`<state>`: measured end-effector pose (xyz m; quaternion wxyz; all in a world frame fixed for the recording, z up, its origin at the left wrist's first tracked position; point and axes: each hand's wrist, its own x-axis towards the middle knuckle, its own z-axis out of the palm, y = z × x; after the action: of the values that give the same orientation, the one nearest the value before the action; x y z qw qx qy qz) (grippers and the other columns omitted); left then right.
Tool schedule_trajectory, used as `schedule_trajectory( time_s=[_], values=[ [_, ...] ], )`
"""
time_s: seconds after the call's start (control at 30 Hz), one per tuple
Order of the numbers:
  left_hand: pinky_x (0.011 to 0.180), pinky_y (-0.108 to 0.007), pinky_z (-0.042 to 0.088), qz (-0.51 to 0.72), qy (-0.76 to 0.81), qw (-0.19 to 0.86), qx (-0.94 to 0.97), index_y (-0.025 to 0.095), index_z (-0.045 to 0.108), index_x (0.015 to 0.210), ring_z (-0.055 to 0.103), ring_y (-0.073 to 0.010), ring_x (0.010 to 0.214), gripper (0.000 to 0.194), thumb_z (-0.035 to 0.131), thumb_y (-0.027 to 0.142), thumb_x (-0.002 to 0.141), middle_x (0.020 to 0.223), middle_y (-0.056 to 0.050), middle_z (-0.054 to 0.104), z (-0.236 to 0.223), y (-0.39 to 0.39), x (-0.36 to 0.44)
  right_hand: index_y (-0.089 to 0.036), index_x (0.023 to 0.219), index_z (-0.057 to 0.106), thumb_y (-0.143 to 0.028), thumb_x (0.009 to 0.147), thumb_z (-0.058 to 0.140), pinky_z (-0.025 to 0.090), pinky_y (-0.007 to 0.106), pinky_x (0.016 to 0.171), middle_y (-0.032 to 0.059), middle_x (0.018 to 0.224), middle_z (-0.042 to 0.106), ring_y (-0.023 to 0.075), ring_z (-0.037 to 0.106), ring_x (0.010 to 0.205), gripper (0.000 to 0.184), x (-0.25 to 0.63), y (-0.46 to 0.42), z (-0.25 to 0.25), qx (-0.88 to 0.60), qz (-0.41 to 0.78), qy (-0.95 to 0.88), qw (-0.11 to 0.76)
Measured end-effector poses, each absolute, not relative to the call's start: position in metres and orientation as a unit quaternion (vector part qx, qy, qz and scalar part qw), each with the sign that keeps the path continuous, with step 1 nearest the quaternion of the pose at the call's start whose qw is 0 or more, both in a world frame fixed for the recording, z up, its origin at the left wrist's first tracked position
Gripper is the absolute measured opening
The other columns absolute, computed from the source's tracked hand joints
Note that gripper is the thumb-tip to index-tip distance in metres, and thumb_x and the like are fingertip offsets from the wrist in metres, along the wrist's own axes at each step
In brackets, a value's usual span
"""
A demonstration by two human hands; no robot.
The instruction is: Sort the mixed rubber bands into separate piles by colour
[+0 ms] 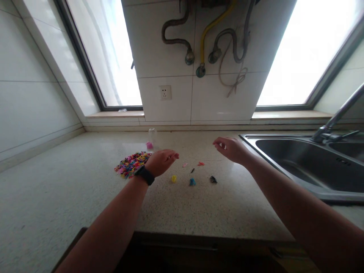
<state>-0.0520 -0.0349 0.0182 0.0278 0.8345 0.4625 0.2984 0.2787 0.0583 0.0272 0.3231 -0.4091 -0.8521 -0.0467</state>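
Note:
My left hand, with a black watch on its wrist, hovers beside a heap of small multicoloured bands, at the heap's right edge. Its fingers are pressed together; whatever they may hold is hidden. My right hand is raised near the sink's left edge, thumb and fingers closed in a pinch, with nothing I can make out in it. Between and below the hands lie small groups: yellow bands, blue bands, black bands, red bands and pale pink bands. A single dark piece lies among them.
Behind the heap stand a clear plastic container and a pink cap-like piece. A steel sink with a faucet is on the right. The speckled counter ends at a front edge; a tiled wall carries a socket and hoses.

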Motion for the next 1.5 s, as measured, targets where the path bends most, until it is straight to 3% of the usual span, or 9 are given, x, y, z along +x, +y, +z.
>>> schedule_trajectory(
  time_s=[0.1,0.23,0.47,0.97,1.3,1.5],
  values=[
    [0.073,-0.028,0.043,0.276,0.437,0.043,0.855,0.017,0.070,0.092,0.060,-0.0164,0.081,0.039,0.038,0.039,0.099,0.085,-0.005,0.067,0.016,-0.040,-0.033,-0.020,0.094,0.070,-0.035,0.086,0.053,0.044,0.027,0.060,0.0034,0.073,0.070,0.0149,0.059,0.059,0.024,0.309,0.079,-0.010,-0.472,0.028,-0.791,0.387],
    [0.067,-0.026,0.041,0.250,0.438,0.046,0.863,0.020,0.070,0.091,0.058,-0.0144,0.073,0.026,0.052,0.039,0.093,0.082,-0.002,0.065,0.009,-0.041,-0.013,-0.021,0.093,0.070,-0.035,0.081,0.058,0.047,0.028,0.061,0.0047,0.080,0.073,0.0164,0.063,0.064,0.021,0.323,0.090,-0.037,-0.487,0.099,-0.781,0.378],
    [0.067,-0.028,0.040,0.181,0.472,0.043,0.862,0.020,0.072,0.089,0.058,-0.0163,0.073,0.023,0.059,0.039,0.087,0.077,-0.003,0.066,-0.001,-0.037,0.001,-0.021,0.091,0.072,-0.036,0.085,0.055,0.042,0.027,0.060,0.0022,0.072,0.069,0.0142,0.058,0.060,0.023,0.304,0.078,-0.029,-0.470,0.085,-0.827,0.298],
    [0.061,-0.028,0.035,0.177,0.481,0.049,0.858,0.021,0.073,0.090,0.057,-0.0156,0.067,0.022,0.057,0.036,0.088,0.075,-0.003,0.067,-0.004,-0.033,0.002,-0.021,0.092,0.073,-0.034,0.086,0.056,0.040,0.025,0.061,0.0026,0.076,0.070,0.0133,0.057,0.063,0.022,0.298,0.068,-0.022,-0.455,0.091,-0.845,0.264],
    [0.052,-0.022,0.031,0.362,0.442,0.327,0.753,0.014,0.070,0.093,0.043,-0.0095,0.057,0.033,0.060,0.044,0.086,0.066,0.000,0.057,0.005,-0.041,0.007,-0.022,0.092,0.073,-0.034,0.086,0.056,0.041,0.026,0.063,0.0027,0.078,0.071,0.0140,0.059,0.066,0.021,0.299,0.065,-0.020,-0.454,0.097,-0.850,0.248],
    [0.046,-0.020,0.026,0.478,0.424,0.413,0.648,0.014,0.069,0.090,0.034,-0.0065,0.050,0.033,0.066,0.046,0.082,0.059,0.004,0.047,0.011,-0.047,0.016,-0.021,0.092,0.073,-0.033,0.085,0.056,0.042,0.025,0.063,0.0030,0.078,0.070,0.0138,0.059,0.067,0.021,0.296,0.064,-0.020,-0.440,0.108,-0.857,0.247]
  ],
)
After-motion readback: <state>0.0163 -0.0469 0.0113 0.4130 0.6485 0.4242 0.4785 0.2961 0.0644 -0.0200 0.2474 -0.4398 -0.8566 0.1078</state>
